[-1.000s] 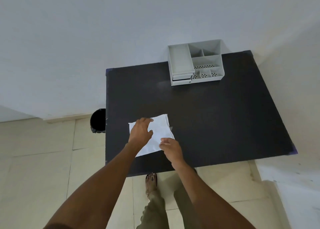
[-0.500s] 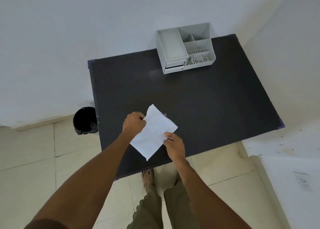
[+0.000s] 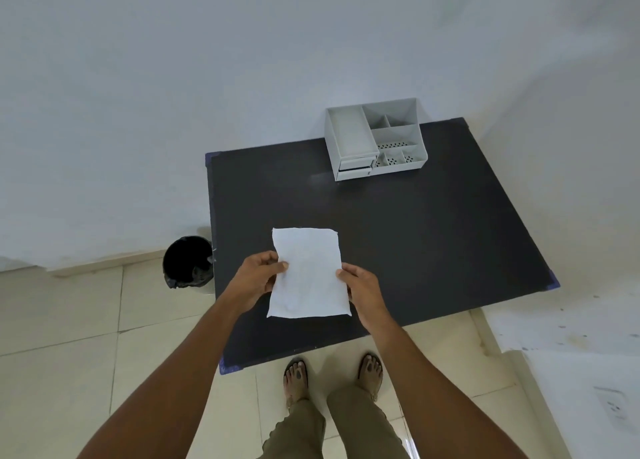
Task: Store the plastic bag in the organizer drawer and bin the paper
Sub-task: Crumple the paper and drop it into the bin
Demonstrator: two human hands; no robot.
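A white sheet of paper (image 3: 306,275) is held flat above the near part of the black table (image 3: 415,236). My left hand (image 3: 258,280) pinches its left edge and my right hand (image 3: 360,285) grips its right edge. Whether a plastic bag lies with the paper I cannot tell; none shows separately. The grey organizer (image 3: 375,139) stands at the table's far edge against the wall, with two small drawers (image 3: 355,168) at its front left, both shut. A black bin (image 3: 188,261) lined with a black bag stands on the floor at the table's left side.
A white wall runs behind the table and bin. The floor is pale tile. My feet in sandals (image 3: 332,375) stand at the table's near edge. A white paint-spattered surface (image 3: 571,340) lies to the right of the table.
The paper left the table, lifted by both hands. It went from tilted diagonally to squared up, held by both side edges. The camera view shifted back and right.
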